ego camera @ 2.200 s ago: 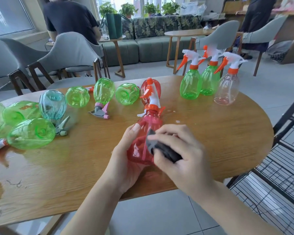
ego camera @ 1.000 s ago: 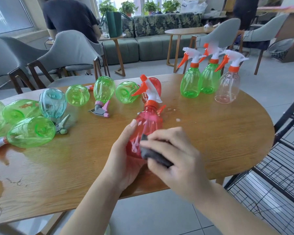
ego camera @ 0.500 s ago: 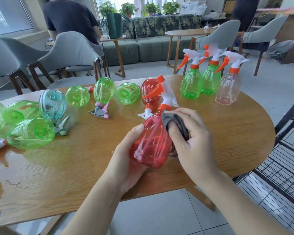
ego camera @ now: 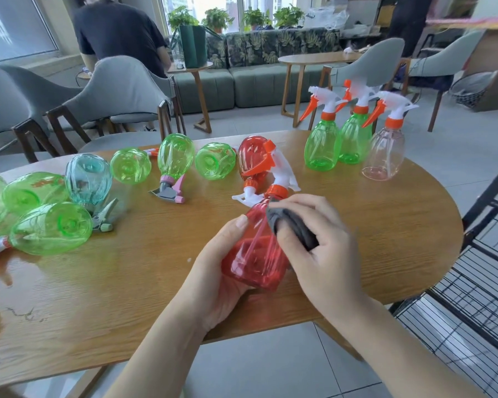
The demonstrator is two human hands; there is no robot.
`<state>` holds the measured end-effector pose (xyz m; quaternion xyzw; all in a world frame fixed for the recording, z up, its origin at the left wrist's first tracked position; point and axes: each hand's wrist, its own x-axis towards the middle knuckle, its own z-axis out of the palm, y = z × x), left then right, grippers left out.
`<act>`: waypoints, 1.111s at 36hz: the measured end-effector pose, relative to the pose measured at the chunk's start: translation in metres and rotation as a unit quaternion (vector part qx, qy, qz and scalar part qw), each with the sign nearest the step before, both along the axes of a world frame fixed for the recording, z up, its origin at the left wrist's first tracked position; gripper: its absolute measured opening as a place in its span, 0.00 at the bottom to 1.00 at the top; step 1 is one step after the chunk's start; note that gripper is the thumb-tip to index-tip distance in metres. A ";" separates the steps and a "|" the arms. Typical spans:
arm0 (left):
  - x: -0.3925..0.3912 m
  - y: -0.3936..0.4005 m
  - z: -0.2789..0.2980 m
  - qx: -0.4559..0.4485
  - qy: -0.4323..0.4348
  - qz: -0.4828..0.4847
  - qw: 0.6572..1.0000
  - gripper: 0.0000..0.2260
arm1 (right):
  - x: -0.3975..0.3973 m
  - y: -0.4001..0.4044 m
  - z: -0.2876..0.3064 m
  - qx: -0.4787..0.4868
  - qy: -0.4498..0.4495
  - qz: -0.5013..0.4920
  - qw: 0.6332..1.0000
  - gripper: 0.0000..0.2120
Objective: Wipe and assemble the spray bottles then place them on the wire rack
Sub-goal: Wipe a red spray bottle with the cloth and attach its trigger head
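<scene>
Above the wood-grain counter [ego camera: 127, 282], the left hand [ego camera: 213, 285] cups a translucent red, pear-shaped spray bottle [ego camera: 253, 259], while the right hand [ego camera: 325, 254] pinches a soft grey cloth [ego camera: 293, 228] against its shoulder.

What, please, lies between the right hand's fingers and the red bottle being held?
The head view shows a dark grey cloth between the right hand and the red bottle.

You get bright daylight from the windows [ego camera: 222, 7] at twelve o'clock, blown out white. Glare sheens the table [ego camera: 69, 297] toward eight o'clock. Wide-angle bending curves the edges, and the spray head at centre smears with motion blur.
</scene>
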<state>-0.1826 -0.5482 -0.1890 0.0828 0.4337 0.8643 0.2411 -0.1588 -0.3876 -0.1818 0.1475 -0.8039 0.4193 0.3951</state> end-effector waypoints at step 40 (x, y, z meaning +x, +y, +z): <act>0.002 0.000 0.003 -0.005 -0.002 -0.007 1.000 0.19 | 0.005 0.001 0.003 -0.009 0.038 0.039 0.998 0.10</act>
